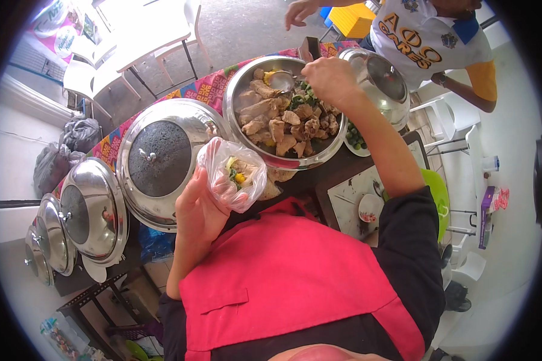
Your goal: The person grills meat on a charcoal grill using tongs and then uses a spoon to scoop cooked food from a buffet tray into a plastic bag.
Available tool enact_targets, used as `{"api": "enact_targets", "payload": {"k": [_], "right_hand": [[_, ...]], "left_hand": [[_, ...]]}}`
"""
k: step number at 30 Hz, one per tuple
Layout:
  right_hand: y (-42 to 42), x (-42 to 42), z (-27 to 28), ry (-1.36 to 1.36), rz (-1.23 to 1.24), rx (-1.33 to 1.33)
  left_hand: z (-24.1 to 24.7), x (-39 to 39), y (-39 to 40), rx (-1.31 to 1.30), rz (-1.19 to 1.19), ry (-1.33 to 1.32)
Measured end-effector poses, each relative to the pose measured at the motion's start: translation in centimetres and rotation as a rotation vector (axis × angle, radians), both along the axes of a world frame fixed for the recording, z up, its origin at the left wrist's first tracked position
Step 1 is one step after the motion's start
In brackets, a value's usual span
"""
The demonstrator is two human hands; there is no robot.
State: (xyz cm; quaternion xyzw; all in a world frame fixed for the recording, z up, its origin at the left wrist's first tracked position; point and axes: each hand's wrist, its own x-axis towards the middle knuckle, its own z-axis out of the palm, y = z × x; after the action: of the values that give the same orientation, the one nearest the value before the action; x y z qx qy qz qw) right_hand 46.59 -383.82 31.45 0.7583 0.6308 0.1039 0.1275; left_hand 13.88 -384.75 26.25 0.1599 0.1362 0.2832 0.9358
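Observation:
My left hand (201, 203) holds up a clear plastic bag (253, 155), its mouth facing me. Inside the bag lie meat, some green vegetable and a yellow piece that looks like corn. Over the far side of a large steel pot (287, 163), my right hand (329, 81) grips the handle of a metal ladle (282, 81). The ladle's bowl rests among the food at the pot's far left. Chunks of cooked meat (262, 110) fill much of that pot, with leafy greens (301, 97) and bits of corn beside them.
Lidded steel pots (198, 115) line the counter to the left, and another lidded pot (395, 108) stands at right. A plate of small green citrus fruits (356, 137) sits below it. Across the counter is a person in a white shirt (415, 49). A bowl (370, 208) lies on the side table.

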Motion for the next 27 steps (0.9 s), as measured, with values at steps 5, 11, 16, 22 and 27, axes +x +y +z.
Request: {"api": "enact_targets", "payload": {"k": [5,11,16,22,27], "right_hand": [[2.2,-0.8,-2.6,0.081,0.088,-0.075],[2.1,4.3,-6.5,0.539,0.024,0.049],[-0.1,8.2,-7.5,0.876,-0.029,0.106],[-0.7,9.8,-8.6,1.085,-0.082,0.175],[-1.6,11.4,-6.2,1.088,-0.117,0.219]], "left_hand": [[0.4,0.7,-0.3,0.021,0.046,0.023],[0.6,0.6,-0.2,0.042,0.072,0.02],[0.7,0.9,0.0,0.048,0.107,0.059],[0.9,2.3,0.8,0.098,0.055,0.011],[2.6,4.4,1.4,0.135,0.052,-0.026]]}}
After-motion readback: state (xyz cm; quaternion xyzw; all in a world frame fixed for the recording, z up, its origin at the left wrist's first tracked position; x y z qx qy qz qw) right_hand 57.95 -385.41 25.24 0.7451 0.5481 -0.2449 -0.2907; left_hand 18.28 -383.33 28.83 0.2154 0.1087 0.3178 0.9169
